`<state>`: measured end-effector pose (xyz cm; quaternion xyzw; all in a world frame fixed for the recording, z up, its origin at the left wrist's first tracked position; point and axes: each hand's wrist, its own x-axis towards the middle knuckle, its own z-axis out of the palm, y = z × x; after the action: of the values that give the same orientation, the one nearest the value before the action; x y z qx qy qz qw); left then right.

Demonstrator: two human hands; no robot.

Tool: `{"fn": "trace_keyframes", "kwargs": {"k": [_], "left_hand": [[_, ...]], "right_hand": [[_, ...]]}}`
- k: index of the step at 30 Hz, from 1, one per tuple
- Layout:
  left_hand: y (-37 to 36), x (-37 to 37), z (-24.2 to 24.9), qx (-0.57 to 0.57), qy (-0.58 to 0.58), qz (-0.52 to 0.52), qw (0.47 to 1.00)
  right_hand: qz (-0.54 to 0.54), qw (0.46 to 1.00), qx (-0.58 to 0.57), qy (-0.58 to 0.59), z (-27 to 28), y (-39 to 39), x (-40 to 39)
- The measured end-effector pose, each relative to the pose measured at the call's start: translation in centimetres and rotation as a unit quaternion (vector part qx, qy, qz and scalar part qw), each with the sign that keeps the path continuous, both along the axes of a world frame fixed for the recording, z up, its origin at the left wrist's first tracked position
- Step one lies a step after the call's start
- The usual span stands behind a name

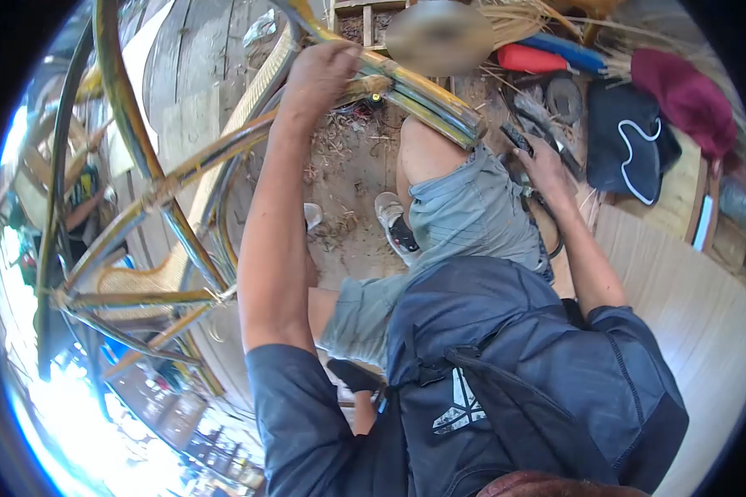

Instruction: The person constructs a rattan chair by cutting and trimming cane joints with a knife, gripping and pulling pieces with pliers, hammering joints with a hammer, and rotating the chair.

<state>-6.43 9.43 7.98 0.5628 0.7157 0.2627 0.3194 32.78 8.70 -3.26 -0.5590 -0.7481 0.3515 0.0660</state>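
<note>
My left hand [322, 73] is closed around a pole of a rattan chair frame [123, 91], near where several poles run together. The thick end of that bundle of poles [439, 103], striped yellow, brown and green, rests by my bare knee. Woven cane panels show behind the bent poles, and wrapped bindings mark the joints. Over at my right side, my right hand [549, 170] grips a slim dark tool [517, 139]; its far end points up toward the frame's end. What kind of tool it is I cannot make out.
Beyond my knee lie a red object [532, 59], a blue object [562, 51] and loose straw-like strips [514, 15]. A maroon cloth [680, 91] and a black item with white cord [622, 137] are at right, above a pale board [671, 282]. Scraps litter the floor [340, 157].
</note>
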Motion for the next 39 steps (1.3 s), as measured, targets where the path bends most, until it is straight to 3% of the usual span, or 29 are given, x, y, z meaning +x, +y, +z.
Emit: {"fn": "trace_keyframes", "kwargs": {"k": [2, 5, 9, 12, 15, 24, 27, 28, 31, 34, 36, 37, 39], "left_hand": [[-0.2, 0.2, 1.1, 0.008, -0.117, 0.111, 0.987], [-0.9, -0.6, 1.4, -0.045, 0.141, -0.016, 0.989], [-1.5, 2.8, 3.6, -0.168, 0.333, -0.104, 0.922], [-0.9, 3.7, 2.5, -0.190, 0.376, -0.100, 0.901], [-1.3, 2.6, 1.1, -0.111, 0.346, -0.127, 0.923], [-1.1, 3.0, 0.5, -0.078, 0.360, -0.177, 0.913], [-1.3, 2.8, 0.4, -0.045, 0.356, -0.185, 0.915], [-1.4, 2.8, 0.4, -0.032, 0.357, -0.185, 0.915], [-1.7, 2.9, 0.4, -0.003, 0.352, -0.181, 0.918], [-2.0, 3.4, 0.9, 0.042, 0.342, -0.143, 0.928], [-2.7, 3.6, 0.7, 0.125, 0.100, -0.018, 0.987], [-3.2, 3.8, 0.6, 0.172, -0.022, 0.049, 0.984], [-6.0, 5.6, 0.9, 0.146, -0.162, 0.165, 0.962]], "right_hand": [[-0.037, 0.999, -0.021, 0.011, -0.4, -0.6, 0.3], [-0.048, 0.999, 0.001, 0.016, -1.7, -1.2, 0.7], [-0.029, 0.999, 0.041, -0.019, -2.3, -1.3, 0.9], [-0.037, 0.998, 0.053, -0.010, -2.4, -1.3, 1.2], [-0.053, 0.997, 0.052, 0.016, -3.3, -1.4, 1.4], [-0.035, 0.992, 0.106, 0.056, -2.6, -1.2, 2.0], [-0.042, 0.970, 0.201, 0.127, -1.5, -1.3, 1.8], [-0.022, 0.959, 0.279, 0.052, -1.5, -1.5, 1.9], [0.026, 0.958, 0.287, 0.014, 1.2, -3.0, 2.0], [0.037, 0.998, -0.008, -0.057, 1.4, -6.7, 2.8], [0.055, 0.996, -0.010, -0.068, 0.8, -8.1, 3.0], [0.067, 0.995, -0.009, -0.074, 0.4, -8.1, 3.1], [0.048, 0.997, -0.001, -0.061, -0.5, -8.1, 3.4]]}}
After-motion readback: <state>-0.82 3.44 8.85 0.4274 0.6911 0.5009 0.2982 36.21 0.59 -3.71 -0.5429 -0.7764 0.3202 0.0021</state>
